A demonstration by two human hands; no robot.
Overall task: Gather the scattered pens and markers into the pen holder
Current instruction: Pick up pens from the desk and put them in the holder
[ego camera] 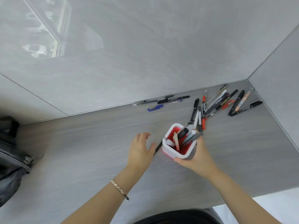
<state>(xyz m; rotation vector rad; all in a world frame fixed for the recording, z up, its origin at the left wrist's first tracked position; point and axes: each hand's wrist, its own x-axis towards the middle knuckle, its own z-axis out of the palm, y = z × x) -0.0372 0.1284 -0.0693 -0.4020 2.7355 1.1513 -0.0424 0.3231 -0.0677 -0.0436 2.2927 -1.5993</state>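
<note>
Fingers (143, 136) of the left hand (140, 149) are spread and loose, pressing on nothing and holding nothing, palm down just over the wood-grain desk (80, 143). Just right of that hand, between its thumb and the pen holder (178, 152), a thin dark pen (157, 148) lies on the desk; only a short stretch of it shows, with its long axis running from near-left to far-right, and its far end is hidden behind the holder. In my judgement this is the next thing to lift, and the left hand is clearly the nearer one: the pen sits at its thumb side, so a small turn of the wrist to the right would bring thumb and forefinger across the shaft.

The right hand (196, 156) wraps the white holder with the red inside from its near-right side, thumb on the near wall and the other fingers round the right wall, steadying it upright. Several pens and markers already stand in it, leaning toward the far right.

Further out, a fan of markers (223, 102) lies at the far right, in the corner where the walls meet, and 1 smaller bunch (161, 101) lies along the far wall, long axes roughly parallel to it. Both groups are well apart from either hand.

Both forearms reach in from the near edge; the left wrist carries a bracelet (119, 189). At the far left sits a grey bag (13, 159).
</note>
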